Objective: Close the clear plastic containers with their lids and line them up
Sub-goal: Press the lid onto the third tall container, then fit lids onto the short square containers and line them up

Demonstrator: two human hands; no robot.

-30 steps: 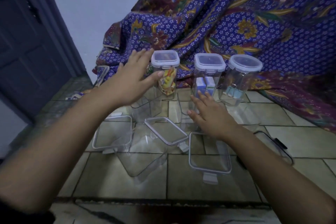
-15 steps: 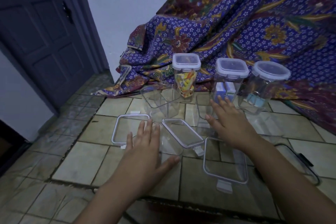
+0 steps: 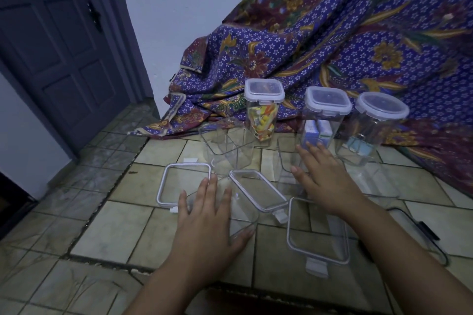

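Clear plastic lids [image 3: 258, 190] lie loose on the tiled floor [image 3: 115, 227] nearest, the left hand [image 3: 204, 222] and right hand [image 3: 325, 181] spread flat-fingered over open containers [image 3: 225, 147], gripping nothing, while three lidded containers [image 3: 263, 110] stand lined up behind, leaving roughly half undone.

Loose lids [image 3: 258, 190] before three closed containers [image 3: 325, 120]

Left hand [image 3: 204, 220]: withdrawn from the far open container [image 3: 225, 146] beside the lidded jar [image 3: 263, 110]. Now lowered, fingers spread, onto the nearest open container [image 3: 245, 212], thumb at its near edge.
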